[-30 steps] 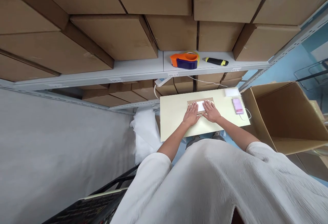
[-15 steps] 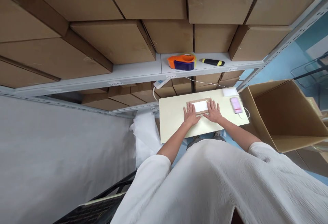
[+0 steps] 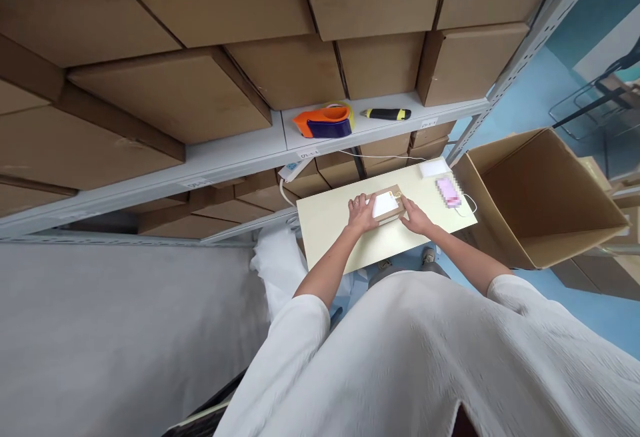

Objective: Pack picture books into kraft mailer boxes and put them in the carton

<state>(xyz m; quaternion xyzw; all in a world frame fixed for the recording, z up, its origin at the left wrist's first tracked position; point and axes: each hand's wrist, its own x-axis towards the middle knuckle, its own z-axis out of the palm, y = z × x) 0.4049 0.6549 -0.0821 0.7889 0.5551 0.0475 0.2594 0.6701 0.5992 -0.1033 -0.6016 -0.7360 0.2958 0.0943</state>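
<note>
A small flat cardboard box (image 3: 393,214) with a white label (image 3: 384,204) on top lies on the pale yellow table (image 3: 325,230). My left hand (image 3: 363,214) grips its left end, fingers bent over the upper side and thumb toward the near edge. At the right end, my right hand (image 3: 416,217) holds the box's edge between thumb and fingers. Near the label's upper right is a small yellowish mark, too small to read.
On the shelf ahead lie an orange and purple tape dispenser (image 3: 325,122) and a yellow-black utility knife (image 3: 387,114). A phone (image 3: 448,192) with a white cable and a white block (image 3: 434,168) occupy the table's right end. A large open carton (image 3: 550,204) stands to the right.
My hands have shifted from lying flat on the box's top to holding its two ends. More of the top's right end shows now. The camera view has turned slightly.
</note>
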